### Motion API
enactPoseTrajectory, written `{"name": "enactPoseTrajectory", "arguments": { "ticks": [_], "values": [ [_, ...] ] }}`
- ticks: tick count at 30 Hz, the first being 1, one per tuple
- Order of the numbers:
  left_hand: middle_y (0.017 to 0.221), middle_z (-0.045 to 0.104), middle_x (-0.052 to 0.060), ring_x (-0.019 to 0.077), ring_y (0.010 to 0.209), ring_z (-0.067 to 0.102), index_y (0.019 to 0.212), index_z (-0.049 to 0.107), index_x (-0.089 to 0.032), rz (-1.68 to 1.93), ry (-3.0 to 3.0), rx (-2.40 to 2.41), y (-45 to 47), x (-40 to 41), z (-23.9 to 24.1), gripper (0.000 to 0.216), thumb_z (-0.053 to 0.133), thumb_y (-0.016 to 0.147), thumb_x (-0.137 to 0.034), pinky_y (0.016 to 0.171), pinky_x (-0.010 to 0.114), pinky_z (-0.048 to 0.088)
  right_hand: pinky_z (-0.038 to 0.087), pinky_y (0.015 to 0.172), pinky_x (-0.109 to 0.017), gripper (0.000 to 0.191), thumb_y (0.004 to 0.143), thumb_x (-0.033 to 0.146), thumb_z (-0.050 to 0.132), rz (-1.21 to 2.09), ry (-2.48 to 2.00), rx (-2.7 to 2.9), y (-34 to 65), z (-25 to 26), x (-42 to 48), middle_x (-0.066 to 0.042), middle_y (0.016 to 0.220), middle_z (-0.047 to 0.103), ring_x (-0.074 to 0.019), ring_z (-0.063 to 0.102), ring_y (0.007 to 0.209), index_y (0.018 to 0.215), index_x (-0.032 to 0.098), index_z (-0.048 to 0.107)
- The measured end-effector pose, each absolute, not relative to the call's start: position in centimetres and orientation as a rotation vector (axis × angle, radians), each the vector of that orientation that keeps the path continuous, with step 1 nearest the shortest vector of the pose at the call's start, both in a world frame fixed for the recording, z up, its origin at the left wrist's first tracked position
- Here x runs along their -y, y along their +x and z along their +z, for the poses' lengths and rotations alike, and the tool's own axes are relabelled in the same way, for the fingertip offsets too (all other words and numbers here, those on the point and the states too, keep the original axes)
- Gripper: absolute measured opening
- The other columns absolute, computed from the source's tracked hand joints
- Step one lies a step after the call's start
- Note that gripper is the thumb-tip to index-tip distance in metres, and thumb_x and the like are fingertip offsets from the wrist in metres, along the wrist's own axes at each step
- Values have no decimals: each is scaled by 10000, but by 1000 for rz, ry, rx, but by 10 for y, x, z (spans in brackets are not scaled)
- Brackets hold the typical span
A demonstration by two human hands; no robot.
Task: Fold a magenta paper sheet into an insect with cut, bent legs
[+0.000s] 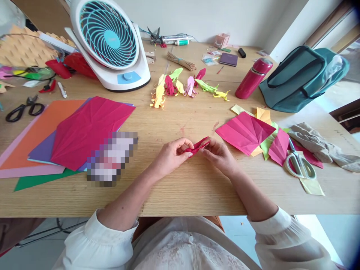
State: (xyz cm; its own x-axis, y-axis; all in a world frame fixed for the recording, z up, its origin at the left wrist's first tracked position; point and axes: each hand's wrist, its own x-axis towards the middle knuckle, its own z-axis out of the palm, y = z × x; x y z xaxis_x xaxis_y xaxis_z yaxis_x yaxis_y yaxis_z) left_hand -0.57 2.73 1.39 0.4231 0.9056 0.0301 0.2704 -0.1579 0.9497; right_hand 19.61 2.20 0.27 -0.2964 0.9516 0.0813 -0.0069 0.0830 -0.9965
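My left hand (172, 154) and my right hand (218, 155) meet over the middle of the wooden table (180, 195). Both pinch a narrow, folded piece of pink paper (197, 145) held just above the tabletop. The left fingers close on its left end, the right fingers on its right end. A row of finished folded paper figures (187, 87) in yellow, pink and green lies farther back on the table.
A stack of coloured paper sheets (70, 135) lies at left, creased pink and yellow sheets (247, 131) with white-handled scissors (299, 163) at right. A white desk fan (109, 41), black scissors (24, 108), a red flask (253, 78), a teal bag (302, 77) and a grey cloth (320, 144) stand around.
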Motion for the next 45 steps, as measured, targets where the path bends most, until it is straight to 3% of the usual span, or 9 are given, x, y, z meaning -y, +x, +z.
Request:
{"name": "enactPoseTrajectory", "arguments": {
  "ticks": [5,8,12,17,24,32,45],
  "values": [
    [761,667,-19,131,707,612,914,660,-198,615,1703,-1018,1,-15,9,76,642,840,-191,653,228,439,419,628,-301,175,870,383,697,1342,-1211,1563,218,1,6,-28,803,664,-164,556,704,890,210,678],
    [777,674,-9,147,722,610,912,670,-211,530,1931,-1059,5,-5,11,104,618,855,-142,661,251,427,346,553,-284,103,873,301,670,1123,-1407,1721,223,5,20,-8,725,606,-136,470,620,837,207,689],
    [896,688,14,186,879,628,934,662,-214,505,2168,-1064,6,0,12,135,586,894,-109,761,290,445,397,589,-283,65,857,181,646,862,-1448,1904,219,6,28,-30,841,585,-129,514,661,855,211,703],
    [1022,629,40,177,930,617,934,680,-185,542,2223,-1069,3,0,10,104,602,914,-119,829,303,466,450,703,-306,118,831,108,661,691,-1438,2017,213,3,27,-52,924,584,-180,587,825,872,215,690],
    [854,624,12,157,833,601,849,677,-173,563,2281,-1077,4,0,5,134,609,908,-74,741,279,440,432,705,-312,107,815,122,694,713,-1439,2106,212,6,20,-41,881,594,-182,565,790,841,226,700],
    [835,624,4,148,781,593,840,652,-172,476,2276,-1155,7,3,10,108,620,925,-115,702,275,414,406,716,-322,132,800,85,664,781,-1442,2114,210,6,10,-19,763,582,-172,549,732,746,205,660],
    [865,617,1,149,797,581,858,611,-163,370,2290,-1176,12,1,14,116,601,901,-56,715,285,410,401,728,-308,130,882,83,610,697,-1308,2159,215,3,16,-29,847,576,-174,554,782,849,201,656]
  ]
}}
